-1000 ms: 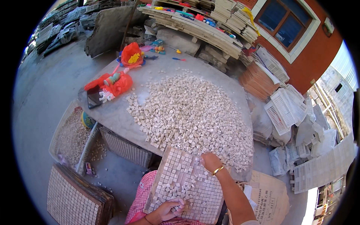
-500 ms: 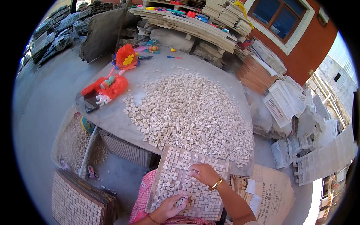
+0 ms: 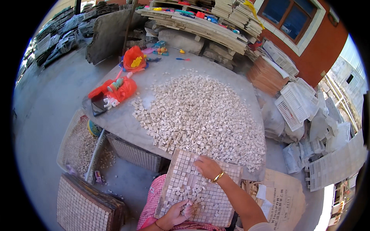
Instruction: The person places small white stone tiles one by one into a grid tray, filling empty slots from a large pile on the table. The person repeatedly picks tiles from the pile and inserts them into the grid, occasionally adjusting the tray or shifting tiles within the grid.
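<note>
Outdoor yard w/ concrete floor, red-walled building upper right of frame; work sits at lower centre. Right hand (image 3: 207, 168), gold bangle on wrist, lies palm-down, fingers spread flat on the upper part of the square gridded mosaic tray (image 3: 200, 188), gripping nothing, prob. pressing or sweeping cubes into cells. Left hand (image 3: 178, 212) at tray's lower edge, fingers curled round small beige stone cubes; can't tell how many. Tray rests tilted, top edge against the grey stone-slab bench (image 3: 123, 119), bottom on the person's lap (pink checked cloth), so loose pcs can be raked straight down from the big heap of beige stone cubes (image 3: 200, 115) just above it. Tray approx. half filled, gaps mostly lower right.

Outward: stack of finished mosaic sheets (image 3: 83, 204) lower left, within reach. Plastic crate of stone chips (image 3: 81, 144) left, under bench edge. Orange plastic bags (image 3: 119, 89) plus dark phone (image 3: 98, 104) parked at bench's far left, clear of the heap. White plastic grid trays (image 3: 296, 104) piled right; stacked boards upper centre.
</note>
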